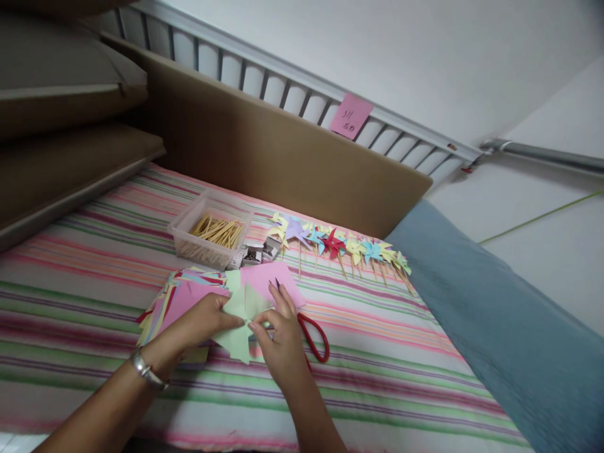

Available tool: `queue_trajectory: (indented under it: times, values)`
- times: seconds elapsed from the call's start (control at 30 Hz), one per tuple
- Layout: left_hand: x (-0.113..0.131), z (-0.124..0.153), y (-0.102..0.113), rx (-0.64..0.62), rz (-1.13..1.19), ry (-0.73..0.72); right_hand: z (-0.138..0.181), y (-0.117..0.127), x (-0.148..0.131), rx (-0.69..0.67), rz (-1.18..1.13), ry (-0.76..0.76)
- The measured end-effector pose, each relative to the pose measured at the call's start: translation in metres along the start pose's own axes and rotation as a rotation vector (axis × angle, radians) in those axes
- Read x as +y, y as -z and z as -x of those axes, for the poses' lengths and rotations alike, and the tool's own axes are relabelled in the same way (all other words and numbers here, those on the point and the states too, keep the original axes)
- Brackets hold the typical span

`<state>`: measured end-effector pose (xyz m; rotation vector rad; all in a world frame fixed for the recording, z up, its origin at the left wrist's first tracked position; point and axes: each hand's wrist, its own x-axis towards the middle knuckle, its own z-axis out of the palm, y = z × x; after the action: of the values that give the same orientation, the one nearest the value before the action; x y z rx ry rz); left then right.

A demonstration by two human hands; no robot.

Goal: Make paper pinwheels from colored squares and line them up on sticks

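My left hand (202,324) and my right hand (278,336) meet over a pale green cut paper square (236,330) lying on the striped cloth (94,296). Both pinch folded corners of it at its middle, fingers closed. Under it lies a pink sheet (276,280) and, to the left, a fanned stack of coloured paper squares (177,296). Red-handled scissors (314,336) lie just right of my right hand, partly hidden by it.
A clear plastic tub of wooden sticks (212,236) stands behind the paper, with small pin boxes (259,251) beside it. A row of several finished paper pinwheels (340,245) lies further right. Cardboard panel (283,157) and railing behind; blue cloth (495,340) to the right.
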<state>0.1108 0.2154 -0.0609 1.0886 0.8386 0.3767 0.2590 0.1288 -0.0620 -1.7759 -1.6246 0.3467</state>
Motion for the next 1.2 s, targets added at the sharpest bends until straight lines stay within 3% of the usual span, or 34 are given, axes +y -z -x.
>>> queue_trajectory:
  times: [0.23, 0.43, 0.63, 0.73, 1.0, 1.2]
  values:
    - [-0.001, -0.001, 0.000, -0.018, -0.033, -0.003, -0.001, -0.003, -0.001, 0.006, -0.003, -0.010]
    - [-0.006, -0.003, 0.001, -0.061, -0.145, -0.089, 0.000, -0.006, -0.001, 0.031, 0.000, -0.032]
    - [-0.003, -0.002, -0.004, 0.028, -0.136, -0.045, 0.000, -0.008, 0.000, 0.056, -0.037, -0.055]
    - [-0.001, 0.001, -0.003, 0.008, -0.165, -0.044, -0.002, -0.003, 0.002, 0.083, -0.116, -0.100]
    - [-0.011, -0.001, -0.008, -0.111, -0.315, -0.038, -0.003, 0.012, -0.003, -0.223, -0.406, -0.261]
    - [-0.015, -0.005, -0.011, -0.132, -0.385, -0.074, 0.000, 0.011, 0.006, -0.260, -0.504, -0.276]
